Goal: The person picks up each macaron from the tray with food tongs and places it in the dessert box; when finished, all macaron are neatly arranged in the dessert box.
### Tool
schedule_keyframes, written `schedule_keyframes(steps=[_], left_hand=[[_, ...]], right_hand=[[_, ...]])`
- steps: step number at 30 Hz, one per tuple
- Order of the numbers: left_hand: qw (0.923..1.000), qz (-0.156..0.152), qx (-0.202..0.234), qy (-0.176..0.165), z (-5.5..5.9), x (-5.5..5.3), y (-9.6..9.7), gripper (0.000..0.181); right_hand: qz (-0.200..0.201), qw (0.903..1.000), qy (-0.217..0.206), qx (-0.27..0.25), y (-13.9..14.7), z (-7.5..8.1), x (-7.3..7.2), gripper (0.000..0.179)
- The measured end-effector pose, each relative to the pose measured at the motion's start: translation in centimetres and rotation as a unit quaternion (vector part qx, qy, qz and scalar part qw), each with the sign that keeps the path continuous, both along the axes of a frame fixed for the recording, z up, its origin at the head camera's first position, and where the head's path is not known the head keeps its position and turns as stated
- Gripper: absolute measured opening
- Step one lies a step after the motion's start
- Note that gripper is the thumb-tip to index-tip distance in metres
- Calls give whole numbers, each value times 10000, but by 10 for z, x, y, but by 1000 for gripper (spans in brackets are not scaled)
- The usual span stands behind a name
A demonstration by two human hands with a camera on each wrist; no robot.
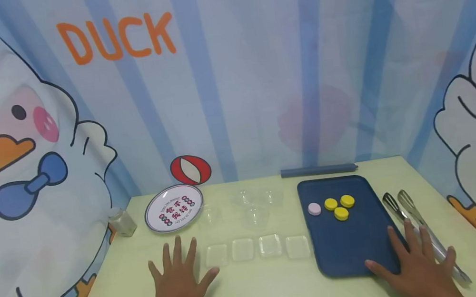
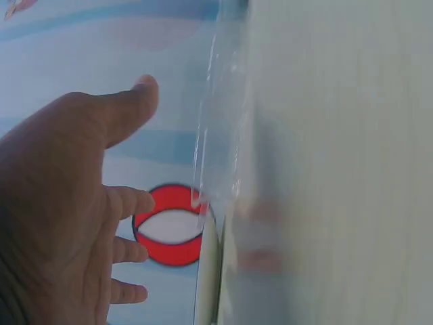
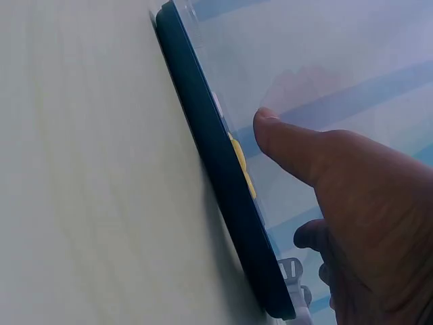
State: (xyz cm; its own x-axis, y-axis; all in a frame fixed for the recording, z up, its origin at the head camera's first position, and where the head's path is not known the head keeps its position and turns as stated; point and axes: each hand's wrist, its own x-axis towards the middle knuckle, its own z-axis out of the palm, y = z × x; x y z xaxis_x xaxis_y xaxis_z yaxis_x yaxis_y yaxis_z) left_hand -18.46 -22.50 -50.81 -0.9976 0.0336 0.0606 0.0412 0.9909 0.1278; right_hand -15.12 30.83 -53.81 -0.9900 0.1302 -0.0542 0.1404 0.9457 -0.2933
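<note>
My left hand [image 1: 177,284] is spread flat over the front left of the table and holds nothing. Just beyond its thumb begins a row of several small clear square containers [image 1: 242,249]. With fingers spread too, my right hand [image 1: 421,264] overlaps the front right corner of a dark blue tray [image 1: 347,250] and part of the metal tongs [image 1: 434,239]. Three yellow round discs [image 1: 341,213] and a pale pink disc [image 1: 314,209] lie on the tray. In the right wrist view the thumb and fingers show apart, above the tray's edge [image 3: 216,169].
Behind the square containers stand several clear domed pieces [image 1: 255,217]. A white plate [image 1: 172,193] with printed lettering lies at the back left, a small clear jar [image 1: 122,222] left of it. A blue bar [image 1: 319,170] lies along the back edge before the duck-print curtain [image 1: 248,71].
</note>
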Motion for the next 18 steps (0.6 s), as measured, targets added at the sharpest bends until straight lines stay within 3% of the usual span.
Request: schedule_keyframes(steps=[7,11,18], left_hand=[[9964,-788,144,275,14,-7,37,98],[9913,-1228,220,408,18,-14,59,93],[9815,-1832,323,457,14,-29,92,89]], right_hand=[[167,9976,578,346,11,6,-10,123],[101,9980,564,255,20,10,-15,123],[142,9990,389,156,39,16,-28,118]])
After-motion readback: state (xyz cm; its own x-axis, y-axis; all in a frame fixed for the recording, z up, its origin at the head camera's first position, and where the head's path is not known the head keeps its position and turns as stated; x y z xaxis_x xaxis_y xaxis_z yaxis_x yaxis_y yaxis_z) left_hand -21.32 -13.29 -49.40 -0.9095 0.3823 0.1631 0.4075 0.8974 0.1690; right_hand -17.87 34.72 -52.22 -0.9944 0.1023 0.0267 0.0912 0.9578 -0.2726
